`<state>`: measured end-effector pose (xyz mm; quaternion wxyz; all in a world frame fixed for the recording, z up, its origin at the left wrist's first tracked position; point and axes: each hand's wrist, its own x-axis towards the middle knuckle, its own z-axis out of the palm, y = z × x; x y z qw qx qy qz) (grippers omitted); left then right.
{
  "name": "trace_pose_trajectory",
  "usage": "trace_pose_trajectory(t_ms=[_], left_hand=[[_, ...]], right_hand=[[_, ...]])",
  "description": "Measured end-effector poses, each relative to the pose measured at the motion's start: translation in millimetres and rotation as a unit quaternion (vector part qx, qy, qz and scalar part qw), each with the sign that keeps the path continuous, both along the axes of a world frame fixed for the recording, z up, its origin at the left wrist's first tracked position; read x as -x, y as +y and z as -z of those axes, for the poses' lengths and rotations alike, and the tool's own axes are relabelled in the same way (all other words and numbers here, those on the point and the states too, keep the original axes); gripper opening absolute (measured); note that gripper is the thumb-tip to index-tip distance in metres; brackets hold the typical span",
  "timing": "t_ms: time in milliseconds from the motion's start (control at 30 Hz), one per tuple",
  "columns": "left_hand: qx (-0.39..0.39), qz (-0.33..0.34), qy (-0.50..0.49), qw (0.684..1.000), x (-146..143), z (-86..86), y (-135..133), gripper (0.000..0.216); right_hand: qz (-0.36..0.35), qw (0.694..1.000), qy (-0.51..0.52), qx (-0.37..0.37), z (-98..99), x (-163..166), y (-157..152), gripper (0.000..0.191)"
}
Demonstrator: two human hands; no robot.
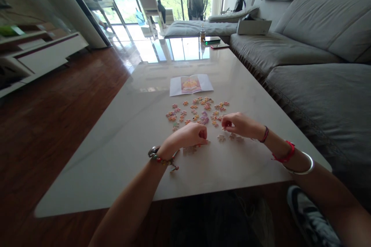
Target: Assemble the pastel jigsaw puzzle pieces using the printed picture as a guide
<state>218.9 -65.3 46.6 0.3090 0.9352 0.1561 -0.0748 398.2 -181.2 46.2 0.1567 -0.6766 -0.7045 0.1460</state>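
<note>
Head view: I see the pieces (pixel 196 117) spread loosely over the middle of the white table (pixel 116 142), small and knobbed, mostly pink, orange and yellow. A purple cluster (pixel 204 118) sits among them, with a touch of green at the left edge. Just beyond lies a creased sheet (pixel 191 84) printed with a yellow and pink picture. Nearer the person the pieces look paler: a single pale piece (pixel 221 137) between the hands, a few more to its right, and a row (pixel 189 149) partly under the left hand (pixel 189 136). That hand reaches in from the near edge, palm down, fingers curled well in, tips down at a pale piece; I cannot tell whether it grips it. The right hand (pixel 239 122) comes in from the right, wrist low, thumb and forefinger brought nearly together over a small piece; from here I cannot tell whether they pinch it.
</note>
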Motion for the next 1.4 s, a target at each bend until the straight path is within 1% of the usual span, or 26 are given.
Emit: trace_pose_trajectory(t_ms=[100, 200, 267, 300, 400, 500, 633, 767, 900, 1000, 1067, 1133, 1200, 1267, 1333, 1400], left_hand=[[0.000, 0.001, -0.002, 1.000, 1, 1.9, 1, 0.010], [0.001, 0.003, -0.009, 1.000, 1, 3.6, 1, 0.011], [0.001, 0.002, -0.014, 1.000, 1, 4.2, 1, 0.011], [0.001, 0.001, -0.014, 1.000, 1, 4.3, 1, 0.011], [0.000, -0.003, -0.013, 1.000, 1, 4.3, 1, 0.011], [-0.005, -0.003, -0.009, 1.000, 1, 5.1, 1, 0.011], [-0.005, -0.003, -0.007, 1.000, 1, 7.4, 2, 0.011], [0.001, -0.008, -0.009, 1.000, 0, 6.9, 1, 0.010], [-0.001, -0.014, -0.001, 1.000, 0, 2.7, 0, 0.008], [0.003, -0.012, 0.004, 1.000, -1, -0.2, -1, 0.007], [0.007, -0.009, 0.002, 1.000, -1, -1.6, -1, 0.007], [0.007, -0.006, 0.004, 1.000, -1, -2.9, -1, 0.008], [0.004, -0.003, 0.008, 1.000, -1, -4.1, -2, 0.008], [0.005, -0.001, 0.010, 1.000, -1, -4.4, -2, 0.008], [0.007, -0.001, 0.008, 1.000, -1, -3.3, -1, 0.009], [0.007, -0.002, 0.002, 1.000, 0, -0.9, 0, 0.010]], right_hand=[[0.004, 0.997, 0.078, -0.003, -0.3, 10, -1, 0.015], [0.012, 0.983, 0.181, 0.001, 3.5, 25, -1, 0.018], [0.019, 0.978, 0.208, 0.003, 7.1, 35, -2, 0.018], [0.026, 0.979, 0.200, -0.003, 8.6, 39, -2, 0.017], [0.053, 0.989, 0.132, -0.034, 10.9, 47, -3, 0.014], [0.037, 0.995, 0.088, -0.035, 11.8, 48, -2, 0.012], [0.003, 0.997, 0.059, -0.041, 15.3, 47, 0, 0.009], [0.010, 0.998, 0.048, -0.044, 18.7, 47, 2, 0.010], [0.008, 0.998, 0.040, -0.048, 18.6, 49, 2, 0.011], [0.011, 0.997, 0.050, -0.054, 15.4, 48, 2, 0.010], [0.024, 0.996, 0.080, -0.045, 11.9, 45, 1, 0.006], [0.036, 0.987, 0.155, -0.013, 8.3, 41, 1, 0.008], [0.042, 0.968, 0.247, 0.033, 5.5, 36, 0, 0.016], [0.049, 0.947, 0.308, 0.076, 3.8, 34, -2, 0.019], [0.059, 0.943, 0.314, 0.094, 2.8, 34, -3, 0.016], [0.063, 0.959, 0.269, 0.068, 2.5, 36, -4, 0.011]])
